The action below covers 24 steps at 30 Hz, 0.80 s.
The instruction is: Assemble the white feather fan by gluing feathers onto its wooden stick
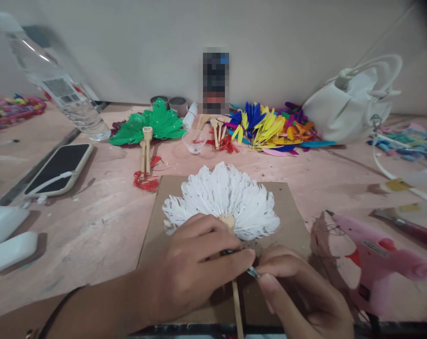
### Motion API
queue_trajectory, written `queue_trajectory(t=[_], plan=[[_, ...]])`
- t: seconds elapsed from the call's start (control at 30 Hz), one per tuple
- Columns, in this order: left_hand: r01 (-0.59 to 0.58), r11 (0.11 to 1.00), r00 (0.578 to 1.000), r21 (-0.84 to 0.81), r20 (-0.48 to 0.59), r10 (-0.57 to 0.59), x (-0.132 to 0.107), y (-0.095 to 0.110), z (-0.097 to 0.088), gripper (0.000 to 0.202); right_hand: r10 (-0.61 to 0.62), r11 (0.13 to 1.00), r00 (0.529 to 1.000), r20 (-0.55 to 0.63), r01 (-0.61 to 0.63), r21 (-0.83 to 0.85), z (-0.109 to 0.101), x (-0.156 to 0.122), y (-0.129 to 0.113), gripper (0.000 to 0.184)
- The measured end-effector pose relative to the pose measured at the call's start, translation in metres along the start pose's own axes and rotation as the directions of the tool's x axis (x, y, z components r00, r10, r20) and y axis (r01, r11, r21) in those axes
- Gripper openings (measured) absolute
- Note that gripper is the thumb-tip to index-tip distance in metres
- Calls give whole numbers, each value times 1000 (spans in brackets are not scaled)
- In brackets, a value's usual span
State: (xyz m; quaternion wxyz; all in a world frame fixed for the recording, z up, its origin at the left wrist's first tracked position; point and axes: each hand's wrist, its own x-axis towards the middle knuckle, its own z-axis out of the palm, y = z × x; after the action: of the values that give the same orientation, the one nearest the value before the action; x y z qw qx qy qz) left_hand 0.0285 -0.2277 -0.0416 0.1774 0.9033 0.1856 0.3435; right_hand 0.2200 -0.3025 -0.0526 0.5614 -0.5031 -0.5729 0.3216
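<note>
A white feather fan (222, 193) with a pale wooden stick handle (237, 306) lies on a piece of brown cardboard (153, 235). My left hand (202, 256) is bent over the handle just below the feathers, its fingers closed; what they grip is mostly hidden. Beside it, my right hand (298, 287) pinches a small shiny piece (253, 271) between thumb and forefinger, close to the left fingertips. Its kind is too small to tell.
A pink glue gun (372, 256) lies at right, near a white bag (340, 108). Behind are coloured feathers (269, 129), a green feather fan (153, 122) and wooden handles (146, 150) with red tassels. A phone (60, 167) and water bottle (72, 101) are at left.
</note>
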Motion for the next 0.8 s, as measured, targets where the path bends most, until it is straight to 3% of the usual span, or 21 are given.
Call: queue_trajectory(t=[0.23,0.57,0.8], plan=[[-32,997,997,73,76,27,1,1,-6,25,-6,1000,999,38,6,1,0,1,0,15],[-138,986,990,91,24,137,-2,0,-5,24,60,998,995,85,-63,27,-2,-2,2,15],[-155,976,987,154,60,147,-3,1,-5,28,89,996,989,115,-91,20,-3,0,1,14]])
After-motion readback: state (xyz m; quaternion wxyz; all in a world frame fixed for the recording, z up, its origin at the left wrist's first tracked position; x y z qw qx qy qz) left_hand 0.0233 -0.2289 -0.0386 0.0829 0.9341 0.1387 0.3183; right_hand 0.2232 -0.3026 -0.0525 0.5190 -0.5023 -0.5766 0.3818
